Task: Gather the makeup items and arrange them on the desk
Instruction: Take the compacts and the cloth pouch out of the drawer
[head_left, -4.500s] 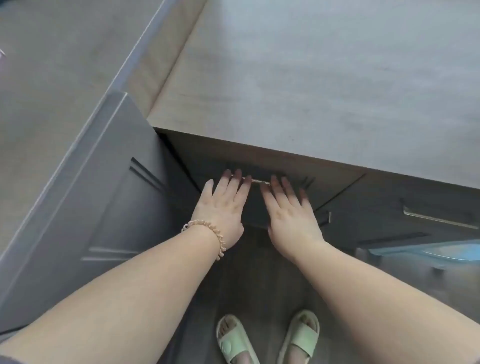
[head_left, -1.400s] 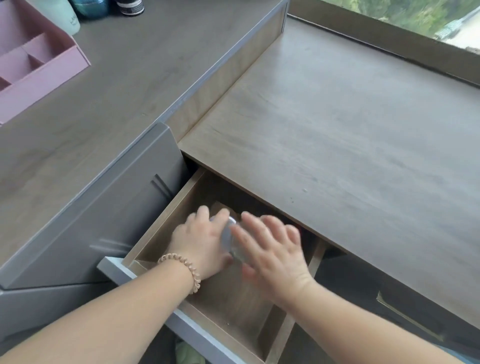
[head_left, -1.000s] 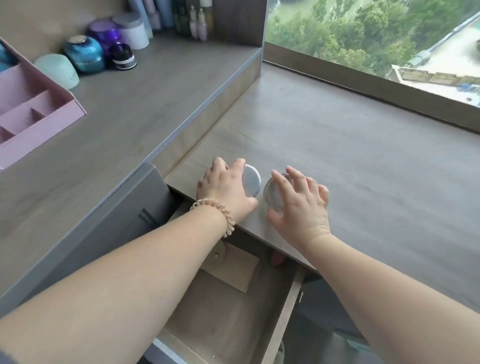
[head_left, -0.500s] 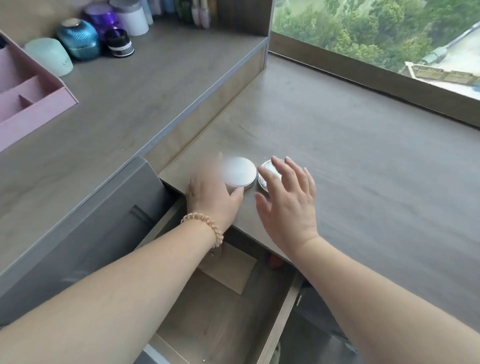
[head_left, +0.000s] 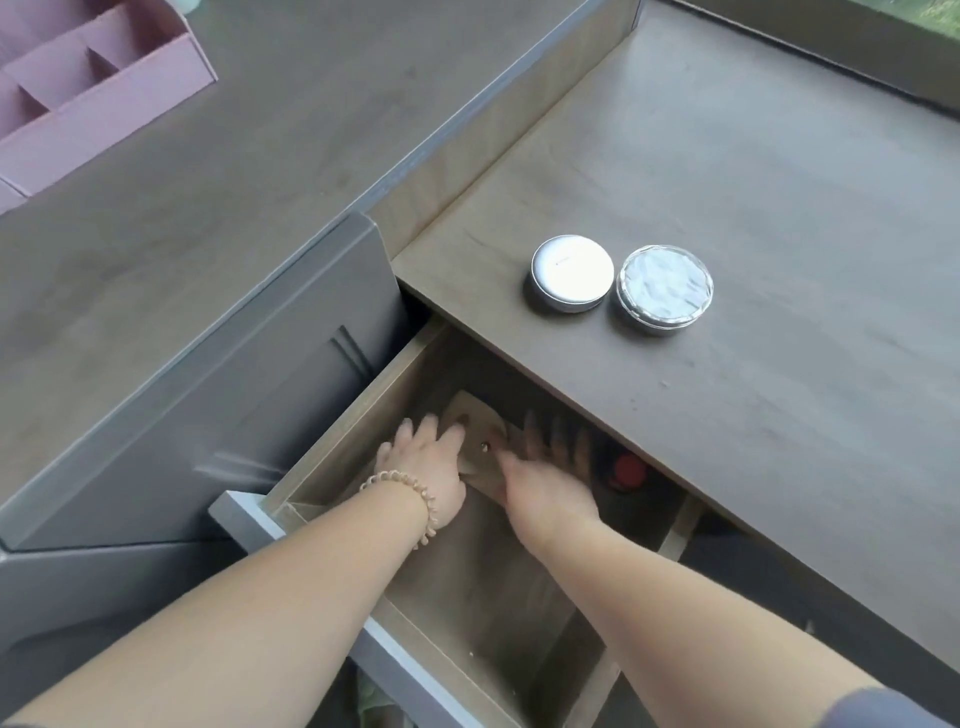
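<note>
Two round makeup cases stand side by side on the lower desk (head_left: 779, 208) near its front edge: a white compact (head_left: 571, 273) and a clear faceted one (head_left: 665, 288). Below them the drawer (head_left: 332, 431) is pulled out. Both my hands are inside it on a flat beige pouch (head_left: 480, 447) with a metal snap. My left hand (head_left: 426, 467), a bead bracelet on its wrist, lies on the pouch's left side. My right hand (head_left: 545, 478) is blurred, its fingers spread over the pouch's right side. A small red item (head_left: 628, 470) lies at the drawer's back right, partly under the desk.
A pink divided organizer (head_left: 78, 98) stands at the back left of the raised side counter (head_left: 260, 156). A grey cabinet panel (head_left: 208, 374) borders the drawer's left. A window ledge runs along the far right.
Both hands have let go of the two round cases on the desk and dropped back into the open drawer onto the beige pouch. The view has tilted down.
</note>
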